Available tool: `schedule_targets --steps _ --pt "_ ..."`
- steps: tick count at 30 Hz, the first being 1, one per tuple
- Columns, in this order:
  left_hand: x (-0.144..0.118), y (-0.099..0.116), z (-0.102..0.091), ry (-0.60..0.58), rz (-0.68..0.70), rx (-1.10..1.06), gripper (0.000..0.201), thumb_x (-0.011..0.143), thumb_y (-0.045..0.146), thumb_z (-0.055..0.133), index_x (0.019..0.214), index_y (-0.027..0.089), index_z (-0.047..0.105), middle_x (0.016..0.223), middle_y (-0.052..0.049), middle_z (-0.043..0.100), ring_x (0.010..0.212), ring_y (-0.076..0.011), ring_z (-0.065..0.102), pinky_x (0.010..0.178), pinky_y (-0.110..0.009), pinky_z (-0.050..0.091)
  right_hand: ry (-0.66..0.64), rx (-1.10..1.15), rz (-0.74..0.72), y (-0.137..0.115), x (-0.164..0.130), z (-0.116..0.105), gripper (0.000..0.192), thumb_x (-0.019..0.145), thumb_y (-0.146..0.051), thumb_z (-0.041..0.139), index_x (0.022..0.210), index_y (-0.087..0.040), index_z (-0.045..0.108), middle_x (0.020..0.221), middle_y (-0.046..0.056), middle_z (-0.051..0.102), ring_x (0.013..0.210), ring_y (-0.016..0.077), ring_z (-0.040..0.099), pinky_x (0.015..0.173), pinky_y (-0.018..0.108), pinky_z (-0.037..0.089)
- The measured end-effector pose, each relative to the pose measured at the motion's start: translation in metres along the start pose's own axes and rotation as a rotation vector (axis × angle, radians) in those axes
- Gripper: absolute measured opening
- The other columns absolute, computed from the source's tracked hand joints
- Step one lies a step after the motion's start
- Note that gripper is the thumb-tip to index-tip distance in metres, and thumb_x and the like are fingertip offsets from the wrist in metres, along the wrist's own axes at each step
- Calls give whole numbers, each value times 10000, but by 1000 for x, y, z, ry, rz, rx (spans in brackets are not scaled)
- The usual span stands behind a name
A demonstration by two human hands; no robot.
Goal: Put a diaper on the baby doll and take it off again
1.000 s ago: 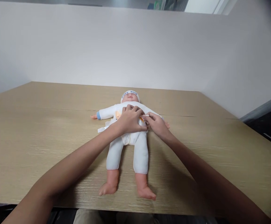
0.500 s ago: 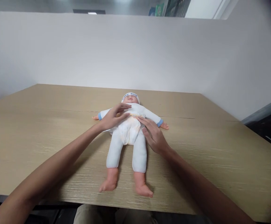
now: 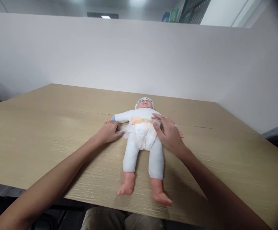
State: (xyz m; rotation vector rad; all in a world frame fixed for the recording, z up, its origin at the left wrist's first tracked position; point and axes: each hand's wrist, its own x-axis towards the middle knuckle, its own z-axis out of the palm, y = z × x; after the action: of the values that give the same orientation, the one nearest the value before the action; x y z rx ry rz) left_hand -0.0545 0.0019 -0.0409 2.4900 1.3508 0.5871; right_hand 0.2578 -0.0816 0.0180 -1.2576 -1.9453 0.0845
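A baby doll [image 3: 142,145] in a white suit and cap lies on its back on the wooden table [image 3: 45,137], bare feet toward me. A white diaper [image 3: 143,132] with an orange-printed waistband wraps its hips. My left hand [image 3: 109,131] pinches the loose white diaper tab at the doll's left side, just below its outstretched arm. My right hand [image 3: 169,132] lies flat against the other side of the diaper, fingers spread over the waistband.
A white partition wall [image 3: 129,54] runs along the table's far edge and right side. The table's near edge is just past the doll's feet, with my lap below it.
My left hand slid off the doll's belly to the diaper tab at its side. My right hand moved from the front tab to the diaper's side. The view shifted left.
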Motion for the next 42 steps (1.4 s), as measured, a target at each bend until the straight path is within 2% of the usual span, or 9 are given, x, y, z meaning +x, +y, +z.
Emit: schedule_targets --steps 3,8,12,16,20,23,27,33,42 --pt "0 -3 -1 -53 -53 -104 362 889 561 661 779 231 559 875 -103 677 880 -304 599 842 -429 453 -35 -72 -99 -18 22 10 289 1118 -376 491 1302 -243 670 1320 103 731 1259 328 629 1132 499 416" --pt "0 -9 -14 -130 -99 -280 445 906 605 621 691 220 560 700 -20 579 664 -198 509 654 -335 369 -248 -256 -143 -43 47 33 212 1080 -331 556 1013 -247 739 923 66 697 929 280 638 901 431 420" --pt "6 -3 -30 -97 -115 -584 516 923 653 609 685 215 479 660 25 459 634 -149 421 628 -301 310 -344 -300 -71 -47 53 41 188 1041 -304 609 973 -245 774 901 53 662 883 253 629 848 396 402" --pt "23 23 -37 -66 -138 -782 520 876 675 672 701 205 533 701 7 504 686 -155 437 647 -299 317 -341 -201 -51 -43 53 38 154 1013 -309 653 1046 -251 792 922 43 674 898 247 635 844 372 416" --pt "44 55 -28 -78 -142 -833 499 876 656 689 718 190 606 704 -4 545 682 -151 457 641 -291 340 -352 -42 29 -35 54 35 502 986 -377 708 1472 -270 641 834 -17 632 825 226 622 799 339 429" --pt "55 69 -15 -109 -84 -907 541 914 663 656 680 182 574 676 2 513 644 -138 432 622 -300 331 -321 55 126 -28 54 36 642 1012 -393 652 1608 -213 493 804 -33 599 769 206 606 752 319 434" --pt "53 71 1 0 -1 -995 610 1027 707 458 757 175 583 778 -38 584 724 -169 522 712 -325 430 -266 53 158 -25 52 40 525 1069 -395 520 1554 -197 554 816 -15 593 737 198 582 719 317 421" --pt "43 59 27 266 -9 -955 460 1023 602 621 1234 217 486 1138 -61 591 881 -170 590 759 -302 480 -251 85 175 -25 49 40 472 1050 -351 514 1492 -207 593 810 -22 594 712 190 571 694 306 410" --pt "52 44 32 180 76 -904 429 1021 613 604 931 196 553 792 32 465 715 -146 410 689 -307 353 -94 107 154 -21 47 49 395 932 -188 521 1301 -196 662 722 -50 520 670 182 541 704 304 403"
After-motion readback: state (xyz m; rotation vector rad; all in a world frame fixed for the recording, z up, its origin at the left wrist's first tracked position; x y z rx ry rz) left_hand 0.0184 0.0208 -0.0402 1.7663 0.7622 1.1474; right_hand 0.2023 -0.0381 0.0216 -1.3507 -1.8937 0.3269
